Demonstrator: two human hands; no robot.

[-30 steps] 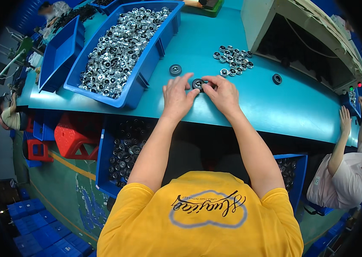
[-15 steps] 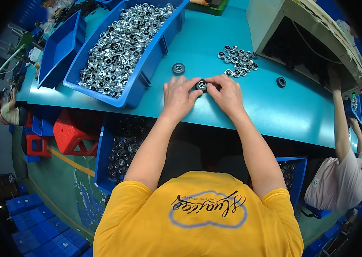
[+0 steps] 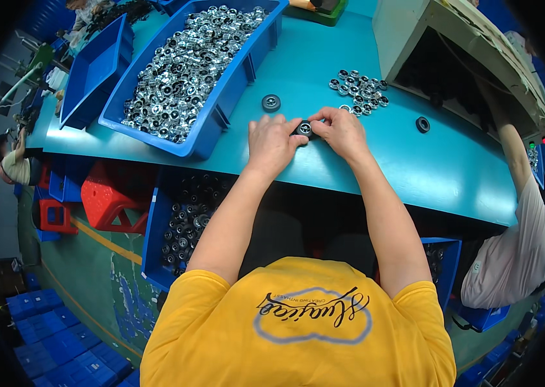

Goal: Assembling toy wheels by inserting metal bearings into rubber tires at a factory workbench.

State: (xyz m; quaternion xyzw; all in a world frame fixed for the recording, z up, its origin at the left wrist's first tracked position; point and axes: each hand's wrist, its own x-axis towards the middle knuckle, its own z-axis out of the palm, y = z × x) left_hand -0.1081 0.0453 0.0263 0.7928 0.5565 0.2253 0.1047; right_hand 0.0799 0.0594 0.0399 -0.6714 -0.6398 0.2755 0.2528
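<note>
Between my hands sits a small toy wheel, a black tyre with a spoked silver centre, close to the turquoise tabletop. My left hand grips its left side between thumb and fingers. On the other side, the thumb and bent forefinger of my right hand pinch at the wheel's upper right edge. Just beyond my left fingers lies another black-tyred wheel. Past my right hand is a cluster of chrome wheel hubs with black centres, the nearest partly covered by that hand.
A large blue bin full of chrome hubs stands left, beside another blue bin. A black tyre lies right, near a cream machine housing. A co-worker's arm reaches inside it. Below the table edge, a blue crate holds black wheels.
My right fingers have shifted slightly up on the wheel, and its forefinger is more bent. My left hand keeps its grip. The co-worker's arm has reached deeper into the housing.
</note>
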